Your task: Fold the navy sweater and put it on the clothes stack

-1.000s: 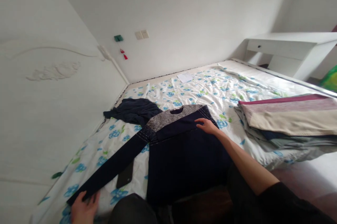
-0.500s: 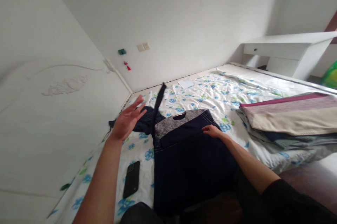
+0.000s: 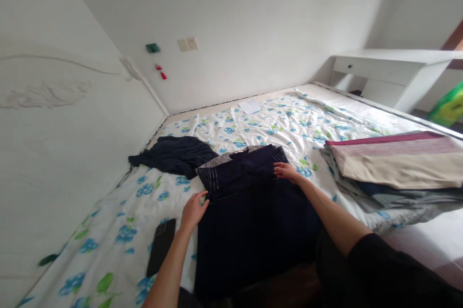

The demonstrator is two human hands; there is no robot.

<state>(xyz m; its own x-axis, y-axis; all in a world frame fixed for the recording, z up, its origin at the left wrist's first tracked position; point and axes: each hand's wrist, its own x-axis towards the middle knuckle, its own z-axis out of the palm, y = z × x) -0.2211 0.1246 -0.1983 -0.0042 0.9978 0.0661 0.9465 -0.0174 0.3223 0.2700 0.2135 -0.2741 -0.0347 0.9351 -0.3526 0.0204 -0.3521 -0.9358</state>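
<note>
A navy sweater (image 3: 253, 231) with a speckled grey yoke (image 3: 217, 161) lies flat on the bed in front of me, its collar away from me. One sleeve (image 3: 246, 168) is laid across the chest, with white stitched lines near the shoulders. My left hand (image 3: 194, 209) is at the sweater's left edge by the shoulder, thumb and forefinger apart with the sheet showing between them. On the right side of the chest rests my right hand (image 3: 285, 172), its fingers stretched out over the cloth.
A crumpled dark garment (image 3: 177, 154) lies beyond the sweater on the left. A black phone (image 3: 161, 246) is beside my left forearm. Folded clothes (image 3: 394, 161) are stacked on the right. White paper (image 3: 250, 106) lies on the flowered sheet (image 3: 144, 190); a white desk (image 3: 383, 69) stands behind.
My left hand has come down from the air to the sweater's left edge. The sleeve that was raised now lies across the chest. My right hand has stayed on the sweater.
</note>
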